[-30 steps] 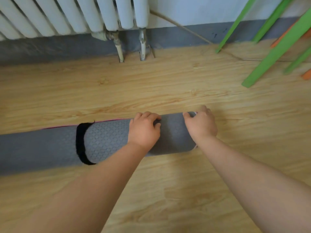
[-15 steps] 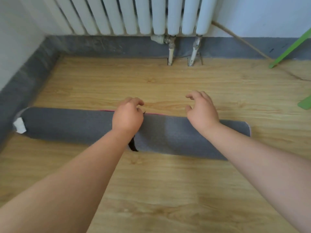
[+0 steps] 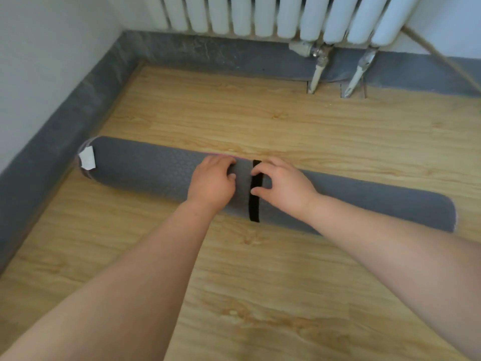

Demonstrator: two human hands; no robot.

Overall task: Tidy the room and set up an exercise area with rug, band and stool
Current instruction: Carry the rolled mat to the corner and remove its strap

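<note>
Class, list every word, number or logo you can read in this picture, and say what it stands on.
No text can be read.
White tag on the left end of the rolled grey mat: looks blank, or too blurred to tell.
Black strap, radiator: no print visible.

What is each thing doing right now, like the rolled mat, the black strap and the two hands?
rolled mat: rolled up, lying on the floor.
black strap: wrapped round the mat.
left hand: holds the mat beside the strap.
right hand: pinches the strap.
</note>
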